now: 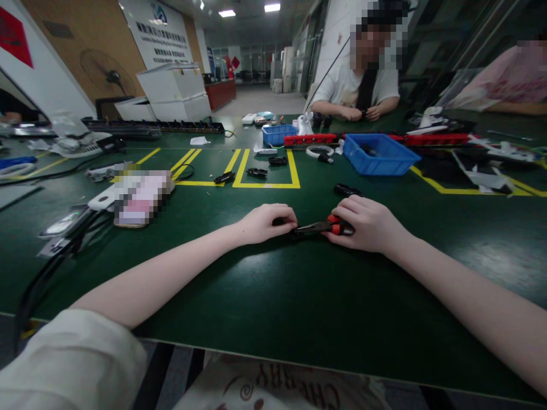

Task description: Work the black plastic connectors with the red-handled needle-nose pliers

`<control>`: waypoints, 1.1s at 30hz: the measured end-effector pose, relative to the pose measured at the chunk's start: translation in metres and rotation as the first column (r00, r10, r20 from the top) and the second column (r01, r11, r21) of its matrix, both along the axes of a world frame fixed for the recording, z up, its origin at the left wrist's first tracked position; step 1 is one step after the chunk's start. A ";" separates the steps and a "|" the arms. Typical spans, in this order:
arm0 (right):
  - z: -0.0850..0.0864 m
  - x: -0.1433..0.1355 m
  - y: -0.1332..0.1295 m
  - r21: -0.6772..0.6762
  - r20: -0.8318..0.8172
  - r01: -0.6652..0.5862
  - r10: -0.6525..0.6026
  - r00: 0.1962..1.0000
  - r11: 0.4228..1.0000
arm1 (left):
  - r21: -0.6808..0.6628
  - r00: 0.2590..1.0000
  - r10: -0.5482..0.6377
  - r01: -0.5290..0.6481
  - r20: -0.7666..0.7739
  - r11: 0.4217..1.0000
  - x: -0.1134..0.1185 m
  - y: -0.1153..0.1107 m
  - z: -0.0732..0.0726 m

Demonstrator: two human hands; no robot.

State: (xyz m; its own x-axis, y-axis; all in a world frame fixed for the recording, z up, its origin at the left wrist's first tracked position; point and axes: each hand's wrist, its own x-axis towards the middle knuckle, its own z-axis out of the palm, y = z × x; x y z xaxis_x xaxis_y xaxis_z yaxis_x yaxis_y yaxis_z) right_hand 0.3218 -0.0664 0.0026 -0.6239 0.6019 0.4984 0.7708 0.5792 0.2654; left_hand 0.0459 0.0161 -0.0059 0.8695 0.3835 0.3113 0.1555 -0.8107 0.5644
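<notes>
My right hand (365, 223) is closed around the red and black handles of a pair of needle-nose pliers (315, 227). The jaws point left and reach the fingertips of my left hand (271, 222). Between the thumb and fingers of that hand is a small black part (280, 220), mostly hidden, so its kind is unclear. Whether the jaws grip it I cannot tell. Just beyond my right hand lies a black cylindrical piece (347, 189). Further off, several similar black pieces (257, 172) rest by the yellow tape lines.
A blue bin (379, 155) and a smaller blue bin (279, 135) stand toward the back, near a red strip (311, 139). At left lie a phone (143, 199) and black cables (81, 233). Across the green table (256, 307) sits a person (359, 85) with both hands together.
</notes>
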 end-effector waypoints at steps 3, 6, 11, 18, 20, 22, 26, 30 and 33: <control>0.000 0.000 -0.001 0.005 0.013 0.022 -0.022 1.000 1.000 | 0.061 0.999 0.040 -0.039 -0.008 0.997 0.002 -0.002 -0.002; 0.000 0.001 -0.001 0.014 0.014 0.028 -0.029 0.999 1.000 | 0.104 0.998 0.064 -0.063 -0.015 0.993 0.002 -0.005 -0.002; -0.001 0.001 -0.001 0.013 -0.026 0.035 -0.035 0.999 0.999 | 0.147 0.995 0.094 -0.090 -0.021 0.985 0.001 -0.008 -0.001; -0.002 0.001 0.000 -0.013 -0.037 0.021 -0.021 0.999 1.000 | 0.238 0.994 0.103 -0.089 -0.045 0.967 0.000 -0.011 0.000; -0.002 0.002 0.000 -0.027 -0.037 0.024 -0.025 0.999 0.999 | 0.275 0.994 0.099 -0.081 -0.052 0.958 0.000 -0.013 0.001; -0.001 0.003 0.001 -0.036 -0.041 0.029 -0.030 0.999 0.999 | 0.303 0.992 0.105 -0.081 -0.064 0.950 0.000 -0.014 0.002; -0.001 0.007 0.002 -0.043 -0.047 0.049 -0.051 0.998 0.998 | 0.320 0.990 0.107 -0.071 -0.097 0.945 -0.001 -0.016 0.005; -0.001 0.008 0.003 -0.050 -0.039 0.060 -0.062 0.997 0.997 | 0.361 0.984 0.118 -0.062 -0.135 0.930 -0.002 -0.016 0.005; -0.001 0.009 0.002 -0.055 -0.043 0.061 -0.063 0.997 0.997 | 0.381 0.982 0.133 -0.072 -0.135 0.922 -0.002 -0.017 0.004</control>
